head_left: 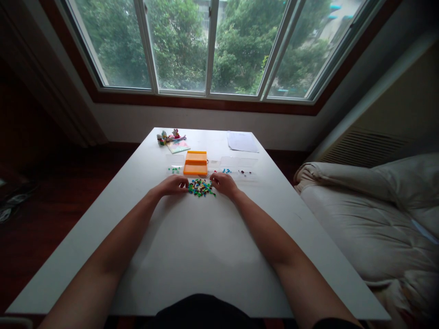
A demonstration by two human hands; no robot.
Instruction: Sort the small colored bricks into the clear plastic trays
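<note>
A small heap of tiny coloured bricks (pixel 200 187) lies on the white table (pixel 192 246), just in front of an orange box (pixel 195 163). My left hand (pixel 173 184) rests palm down at the heap's left edge, fingers curled toward the bricks. My right hand (pixel 223 183) sits at the heap's right edge, fingers bent down onto the table. Whether either hand pinches a brick is too small to make out.
Clear plastic trays (pixel 238 161) with a few loose pieces (pixel 226 171) flank the orange box. A small built toy model (pixel 168 135) and a coloured booklet (pixel 178 146) stand at the far left, white paper (pixel 242 141) far right. A bed with white bedding (pixel 377 214) lies right of the table.
</note>
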